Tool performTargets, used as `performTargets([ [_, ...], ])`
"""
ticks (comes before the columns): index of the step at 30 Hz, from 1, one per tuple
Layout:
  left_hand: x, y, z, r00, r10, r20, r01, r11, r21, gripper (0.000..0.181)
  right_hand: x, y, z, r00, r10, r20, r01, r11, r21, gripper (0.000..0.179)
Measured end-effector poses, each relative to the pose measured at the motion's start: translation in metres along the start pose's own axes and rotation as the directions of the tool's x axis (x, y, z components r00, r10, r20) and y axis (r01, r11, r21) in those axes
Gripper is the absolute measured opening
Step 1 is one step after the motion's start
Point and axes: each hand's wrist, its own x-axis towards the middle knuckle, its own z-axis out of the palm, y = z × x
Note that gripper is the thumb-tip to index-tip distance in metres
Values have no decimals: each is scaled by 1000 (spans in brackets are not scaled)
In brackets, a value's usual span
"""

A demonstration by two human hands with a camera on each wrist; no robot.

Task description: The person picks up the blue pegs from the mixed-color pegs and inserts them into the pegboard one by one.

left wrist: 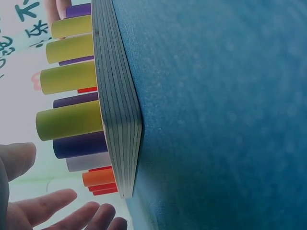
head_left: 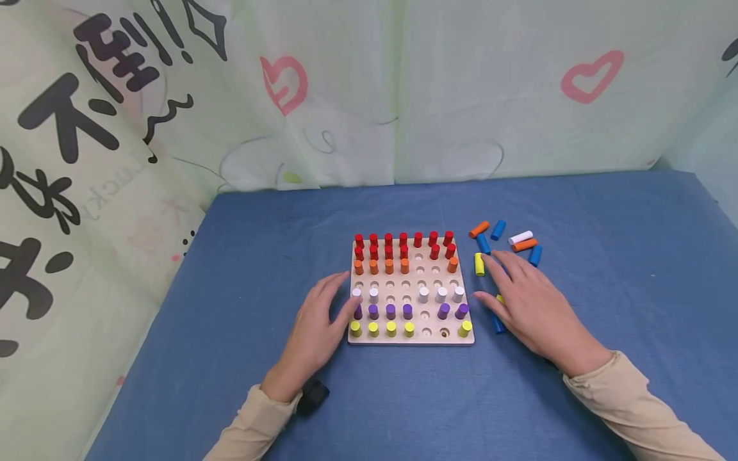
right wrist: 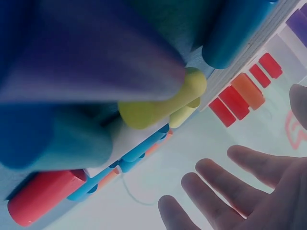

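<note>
The left hand (head_left: 314,328), spread and empty, is beside the board (head_left: 410,340); off its right edge a yellow peg (head_left: 479,264) lies front-to-back, just beside the nearer right hand (head_left: 536,308), which is spread and gripping nothing.

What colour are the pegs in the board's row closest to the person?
Those pegs are yellow; the head view shows the row best.

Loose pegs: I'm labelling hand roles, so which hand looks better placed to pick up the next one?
Likely the right hand: it is right by the loose pegs and grips nothing. The left hand is at the opposite side of the pegboard.
</note>
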Motion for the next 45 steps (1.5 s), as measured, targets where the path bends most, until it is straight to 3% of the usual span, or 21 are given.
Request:
performTargets([
  [13,7,-6,2,1000,-22,19,23,997,-75,53,-1,3,0,995,61,81,-61,998,-2,71],
  [31,19,-14,0,997,-64,30,67,990,-124,48,-4,-4,-2,995,73,70,-77,995,59,68],
  [45,31,-19,0,996,-77,43,85,968,-234,39,-8,-12,-3,992,91,89,-100,990,98,55],
])
